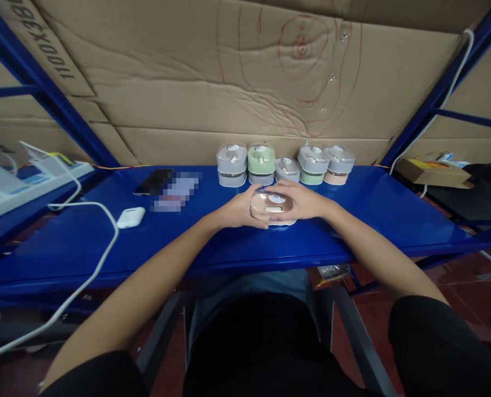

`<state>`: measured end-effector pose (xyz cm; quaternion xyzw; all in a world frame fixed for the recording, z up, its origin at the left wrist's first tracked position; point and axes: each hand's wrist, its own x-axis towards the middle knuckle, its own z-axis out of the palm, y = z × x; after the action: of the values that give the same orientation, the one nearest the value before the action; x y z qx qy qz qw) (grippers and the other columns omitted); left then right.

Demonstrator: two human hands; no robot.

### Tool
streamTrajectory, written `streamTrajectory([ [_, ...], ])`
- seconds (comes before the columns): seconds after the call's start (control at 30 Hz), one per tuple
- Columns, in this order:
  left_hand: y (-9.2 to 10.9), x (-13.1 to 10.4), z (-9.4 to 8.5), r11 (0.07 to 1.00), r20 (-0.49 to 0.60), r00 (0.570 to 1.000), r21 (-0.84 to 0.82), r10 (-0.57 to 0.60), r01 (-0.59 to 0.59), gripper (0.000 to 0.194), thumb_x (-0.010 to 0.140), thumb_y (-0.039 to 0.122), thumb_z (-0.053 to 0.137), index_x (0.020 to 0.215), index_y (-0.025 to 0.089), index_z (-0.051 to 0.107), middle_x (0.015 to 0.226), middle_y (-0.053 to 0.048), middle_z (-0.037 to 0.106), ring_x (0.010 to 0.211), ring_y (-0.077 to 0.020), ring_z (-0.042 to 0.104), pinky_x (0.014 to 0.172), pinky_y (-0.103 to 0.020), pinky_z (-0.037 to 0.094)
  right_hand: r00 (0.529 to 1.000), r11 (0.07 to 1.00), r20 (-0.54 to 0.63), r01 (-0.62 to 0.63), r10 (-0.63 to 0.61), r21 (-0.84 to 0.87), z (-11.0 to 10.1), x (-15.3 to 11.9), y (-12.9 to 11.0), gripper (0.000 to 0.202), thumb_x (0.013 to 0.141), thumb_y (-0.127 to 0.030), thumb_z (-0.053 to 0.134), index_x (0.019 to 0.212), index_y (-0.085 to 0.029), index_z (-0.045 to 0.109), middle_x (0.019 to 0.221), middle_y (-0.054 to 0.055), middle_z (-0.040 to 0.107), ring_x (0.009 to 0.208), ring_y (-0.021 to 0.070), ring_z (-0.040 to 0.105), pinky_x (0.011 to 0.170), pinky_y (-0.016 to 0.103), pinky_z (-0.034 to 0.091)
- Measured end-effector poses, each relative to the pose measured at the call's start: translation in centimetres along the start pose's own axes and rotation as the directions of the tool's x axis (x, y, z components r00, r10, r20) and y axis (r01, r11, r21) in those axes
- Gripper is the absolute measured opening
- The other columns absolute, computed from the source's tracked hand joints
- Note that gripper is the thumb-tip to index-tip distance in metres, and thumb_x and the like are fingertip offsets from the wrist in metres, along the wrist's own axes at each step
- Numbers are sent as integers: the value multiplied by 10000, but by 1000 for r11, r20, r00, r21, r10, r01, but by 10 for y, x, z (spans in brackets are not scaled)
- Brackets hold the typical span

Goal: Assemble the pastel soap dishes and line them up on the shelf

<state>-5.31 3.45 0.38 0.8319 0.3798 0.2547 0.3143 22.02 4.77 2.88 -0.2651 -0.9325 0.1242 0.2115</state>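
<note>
Between my two hands is a small pinkish-brown box with a clear lid (271,204), a round label and a pale clasp on its top. My left hand (242,209) is wrapped round its left side, thumb at the back and fingers along the front. Round the right side curls my right hand (301,201). The box is low over the blue table (237,248); whether its base rests there I cannot tell. Just behind my hands stands a single grey box (287,168), partly hidden by my right hand.
Stacked lidded boxes line the back: grey (232,160), green over grey (261,160), grey over green (313,160), grey over peach (339,160). To the left lie a white earbud case (131,218), a dark phone (154,181) and a white cable (108,220). Cardboard (179,82) walls the back.
</note>
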Motion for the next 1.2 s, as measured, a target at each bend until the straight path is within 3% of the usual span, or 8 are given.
streamTrajectory([
  [0.13, -1, 0, -2, 999, -5, 999, 19, 43, -43, 1142, 641, 578, 1027, 1595, 244, 496, 1570, -182, 686, 1453, -447, 674, 1223, -644, 534, 1000, 1000, 7, 10, -10, -8, 4, 1, 1, 852, 919, -637, 851, 1657, -290, 603, 1370, 131, 723, 1231, 347, 677, 1102, 571, 573],
  [0.3, -1, 0, -4, 997, -11, 1000, 78, 20, -19, 1135, 598, 599, 1046, 1547, 246, 534, 1522, -180, 709, 1409, -457, 694, 1163, -619, 571, 1000, 999, 6, 17, -17, -34, 8, 1, 4, 874, 922, -636, 830, 1653, -213, 605, 1368, 162, 685, 1243, 356, 669, 1126, 571, 558],
  [0.67, 3, -2, -14, 986, -5, 1000, 169, -11, 11, 1023, 598, 663, 1033, 1427, 218, 630, 1383, -164, 757, 1292, -465, 738, 1036, -581, 622, 996, 990, -32, 79, -84, -119, 24, 5, 10, 920, 930, -696, 782, 1697, -246, 546, 1381, 179, 656, 1240, 396, 637, 1096, 621, 576],
  [1.03, 0, 0, -15, 984, 17, 1000, 178, -1, -2, 1023, 605, 726, 1010, 1422, 240, 633, 1348, -161, 771, 1273, -486, 753, 1001, -599, 642, 997, 968, 62, 58, -44, -242, 16, 9, -4, 951, 919, -660, 758, 1716, -198, 517, 1383, 198, 660, 1185, 404, 630, 1001, 560, 566],
  [1.2, 2, -2, -16, 977, 22, 1000, 215, -7, 2, 989, 634, 748, 990, 1405, 248, 626, 1356, -160, 773, 1261, -461, 762, 977, -553, 637, 996, 952, 75, 63, -42, -300, 16, 9, -6, 951, 909, -637, 755, 1690, -148, 521, 1364, 219, 671, 1150, 391, 636, 966, 526, 559],
])
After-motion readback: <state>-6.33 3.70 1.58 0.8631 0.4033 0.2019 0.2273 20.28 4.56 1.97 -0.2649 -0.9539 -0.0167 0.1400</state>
